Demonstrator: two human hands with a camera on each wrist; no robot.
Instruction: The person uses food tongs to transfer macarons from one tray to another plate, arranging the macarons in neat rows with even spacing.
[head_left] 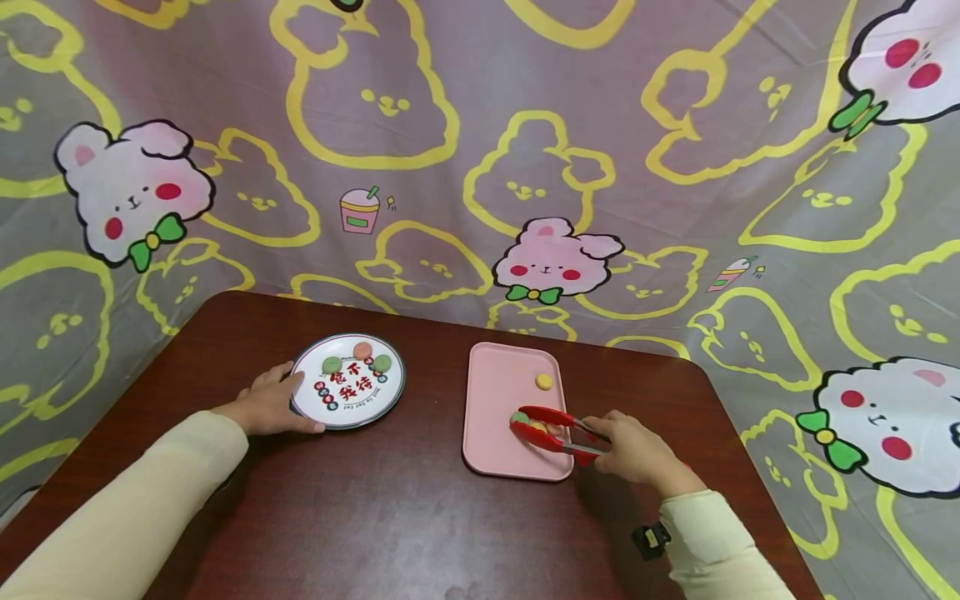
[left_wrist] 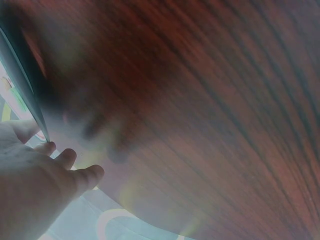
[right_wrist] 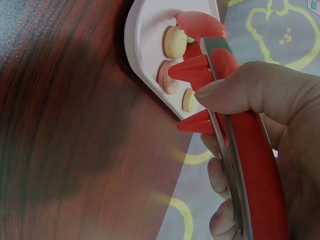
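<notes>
My left hand (head_left: 264, 407) holds the left edge of a round white plate (head_left: 392, 385) with red lettering and a dark blue rim. On the plate sit two green macarons (head_left: 332, 365) and one pink macaron (head_left: 363, 351). With my right hand (head_left: 636, 448) I grip red tongs (head_left: 553, 415) over a pink tray (head_left: 489, 392). A green macaron (head_left: 518, 419) lies between the tong tips. Close beside it, the right wrist view shows a yellow macaron (right_wrist: 175, 43) and a pink macaron (right_wrist: 166, 76), partly covered by the tongs. Another yellow macaron (head_left: 543, 382) lies farther back on the tray.
Plate and tray stand apart on a dark brown wooden table (head_left: 360, 500), with bare wood between them. A patterned cloth curtain (head_left: 420, 200) rises behind the table and along its sides. A dark band with a small device (head_left: 650, 540) is on the right wrist.
</notes>
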